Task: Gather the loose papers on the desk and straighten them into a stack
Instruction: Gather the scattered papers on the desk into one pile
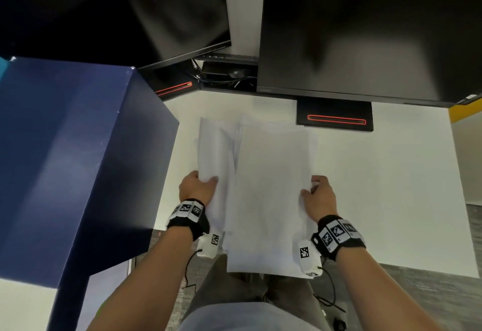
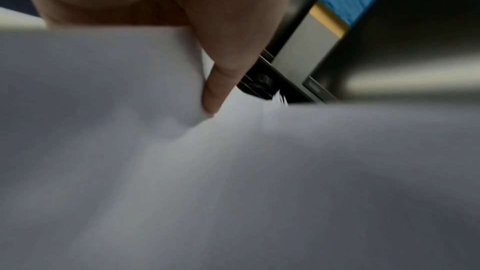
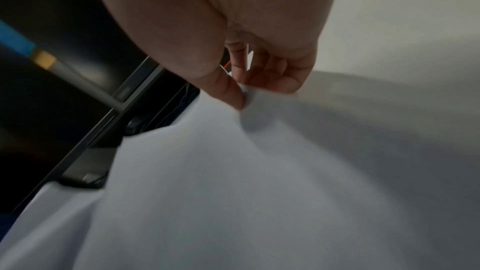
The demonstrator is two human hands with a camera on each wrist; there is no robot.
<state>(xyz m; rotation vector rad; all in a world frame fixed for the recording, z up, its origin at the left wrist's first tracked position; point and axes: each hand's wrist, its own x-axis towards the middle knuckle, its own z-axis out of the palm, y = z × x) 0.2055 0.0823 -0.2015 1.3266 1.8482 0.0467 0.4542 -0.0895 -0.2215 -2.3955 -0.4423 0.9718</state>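
A loose bundle of white papers (image 1: 266,182) is held over the front edge of the white desk (image 1: 378,174), its sheets uneven and fanned at the far end. My left hand (image 1: 200,183) grips the bundle's left edge, thumb on top. My right hand (image 1: 314,191) pinches the right edge, thumb on top and fingers curled underneath. In the left wrist view the thumb (image 2: 218,89) presses into the papers (image 2: 233,171). The right wrist view shows my thumb and fingers (image 3: 241,93) pinching the paper's edge (image 3: 259,171). The bundle's near end hangs past the desk over my lap.
A dark blue box or partition (image 1: 78,161) stands close on the left of the papers. Two dark monitors (image 1: 365,30) loom at the back, their stands (image 1: 335,119) marked with red lines. Cables (image 1: 224,75) lie between them. Grey carpet shows below the desk edge.
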